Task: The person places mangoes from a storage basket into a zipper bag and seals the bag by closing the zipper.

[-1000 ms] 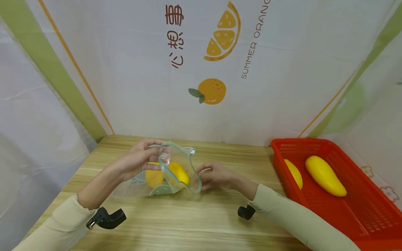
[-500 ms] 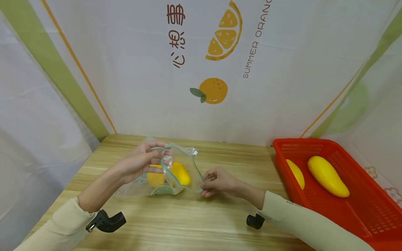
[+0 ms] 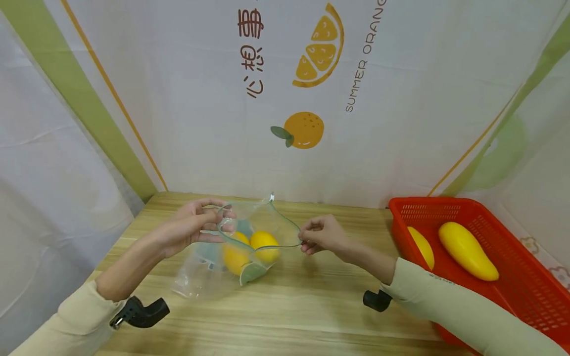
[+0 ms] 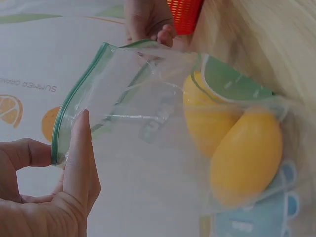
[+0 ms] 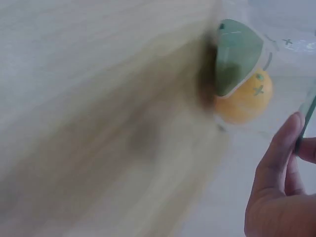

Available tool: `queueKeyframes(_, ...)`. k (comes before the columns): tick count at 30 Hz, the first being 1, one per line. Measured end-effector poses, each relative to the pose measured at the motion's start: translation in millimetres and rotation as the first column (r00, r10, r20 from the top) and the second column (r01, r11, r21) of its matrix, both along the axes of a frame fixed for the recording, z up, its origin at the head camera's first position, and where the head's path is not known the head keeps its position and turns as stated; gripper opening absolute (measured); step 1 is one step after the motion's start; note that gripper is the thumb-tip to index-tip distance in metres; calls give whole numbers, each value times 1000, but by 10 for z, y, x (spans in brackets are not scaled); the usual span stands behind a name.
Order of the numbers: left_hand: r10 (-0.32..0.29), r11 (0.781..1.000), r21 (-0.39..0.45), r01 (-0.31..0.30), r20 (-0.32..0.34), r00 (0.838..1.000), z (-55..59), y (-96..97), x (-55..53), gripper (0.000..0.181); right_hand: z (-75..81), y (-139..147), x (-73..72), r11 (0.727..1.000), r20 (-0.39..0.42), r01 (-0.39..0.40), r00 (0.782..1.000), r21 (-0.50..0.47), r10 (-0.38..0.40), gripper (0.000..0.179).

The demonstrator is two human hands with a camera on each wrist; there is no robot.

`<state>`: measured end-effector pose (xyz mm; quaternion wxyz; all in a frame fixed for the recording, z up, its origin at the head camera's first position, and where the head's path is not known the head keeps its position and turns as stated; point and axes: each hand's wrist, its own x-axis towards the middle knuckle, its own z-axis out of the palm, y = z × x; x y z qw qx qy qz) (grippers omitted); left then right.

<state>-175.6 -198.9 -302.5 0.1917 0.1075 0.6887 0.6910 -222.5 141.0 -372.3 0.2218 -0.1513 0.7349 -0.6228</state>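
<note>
A clear zip bag with a green-edged mouth is stretched wide between my hands above the wooden table. My left hand pinches the left side of the mouth, with the thumb and fingers on either side of the rim in the left wrist view. At the opposite side, my right hand pinches the rim between thumb and fingertips. Inside lie two yellow mangoes, the nearer one overlapping the other in the left wrist view. A green printed patch covers part of one mango in the right wrist view.
On the right side of the table stands a red plastic basket. It holds a whole-looking mango and another mango partly hidden by its wall. A printed white cloth hangs behind the table.
My right hand has taken hold of the bag's rim and moved right and up with it. The mouth has spread wider and the bag has turned, with the mangoes showing more clearly.
</note>
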Motion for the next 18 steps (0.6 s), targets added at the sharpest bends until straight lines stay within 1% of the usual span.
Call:
queueKeyframes(3,12,999,37,-11,-6,1000,85,-2,6,38,195,8,23,999,-39,40,998,-32,-41,12)
queueKeyframes(6,35,996,86,-33,-23,999,213,10,7,35,414,-9,56,991,-77,72,994,-109,-81,9)
queueKeyframes(8,51,992,120,-46,-40,998,291,18,10,34,546,-28,80,983,-110,80,989,-166,-99,10)
queueKeyframes(10,63,988,144,-55,-51,997,338,24,12,33,639,-46,94,976,-131,79,986,-205,-107,11)
queueKeyframes(13,68,987,150,-61,-44,997,332,27,16,33,677,-47,93,978,-130,64,987,-196,-91,12)
queueKeyframes(16,57,991,119,-54,-18,998,257,32,18,35,633,-2,73,990,-105,39,993,-132,-53,12)
queueKeyframes(18,45,995,88,-44,-7,999,196,37,13,37,605,57,51,997,-98,12,995,-80,-20,15)
